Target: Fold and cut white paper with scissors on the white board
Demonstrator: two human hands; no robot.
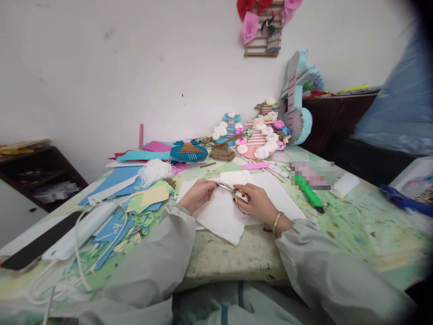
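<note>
My right hand (257, 202) is wrapped around a pair of scissors (230, 187) with gold-coloured handles and silver blades that point left. The blade tips reach to the fingertips of my left hand (200, 194). Those fingers are closed in a pinch; whatever lies between them is too small to make out. Under both hands spreads a soft white sheet like tissue paper (221, 219), one corner drooping toward the table's front edge. More white paper (274, 192) lies flat beneath and behind it.
Left are paper scraps (145, 221), white string (156, 172), a dark phone-like slab (40, 239) and a white cable (77, 243). Decorated crafts (260, 140) stand at the back. Right lie a green cutter-like tool (308, 194), a white roll (347, 185) and a blue-handled object (406, 198).
</note>
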